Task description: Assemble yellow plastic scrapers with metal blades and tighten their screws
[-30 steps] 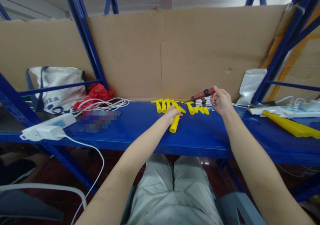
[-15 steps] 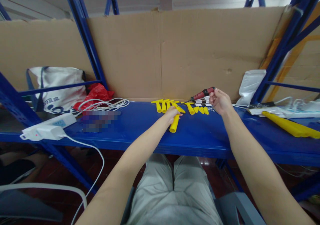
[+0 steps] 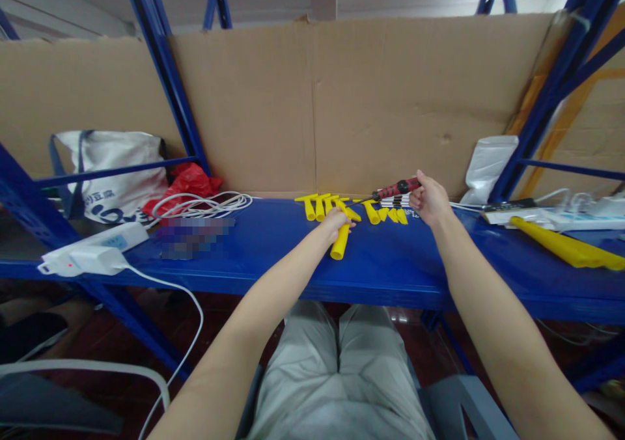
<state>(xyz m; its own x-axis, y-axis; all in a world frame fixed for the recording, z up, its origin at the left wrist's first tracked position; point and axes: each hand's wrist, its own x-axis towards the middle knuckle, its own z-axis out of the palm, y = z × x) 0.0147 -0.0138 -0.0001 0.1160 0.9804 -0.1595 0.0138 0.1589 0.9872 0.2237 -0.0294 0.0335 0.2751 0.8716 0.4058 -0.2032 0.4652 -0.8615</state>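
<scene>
My left hand (image 3: 334, 225) is closed around a yellow tube-shaped part (image 3: 338, 248), whose open round end points toward me over the blue shelf. By the end of its handle, my right hand (image 3: 428, 197) grips a red and black screwdriver (image 3: 398, 188). The shaft slants down to the left and its tip reaches the yellow part near my left fingers; the exact contact is too small to make out. Several yellow T-shaped pieces (image 3: 310, 208) lie behind my left hand. To the right are another yellow T-shaped piece (image 3: 372, 213) and small yellow pieces (image 3: 393, 215).
A cardboard panel (image 3: 381, 101) backs the blue shelf (image 3: 273, 258). On the left are a power strip (image 3: 92, 250), coiled white cable (image 3: 209, 204), a red bag (image 3: 188, 183) and a cloth bag (image 3: 117, 173). A long yellow object (image 3: 566, 245) lies right, near a white pouch (image 3: 489, 166).
The screwdriver handle has dipped slightly and my right fingers have shifted a little at its end. My left hand stays in place on the yellow part.
</scene>
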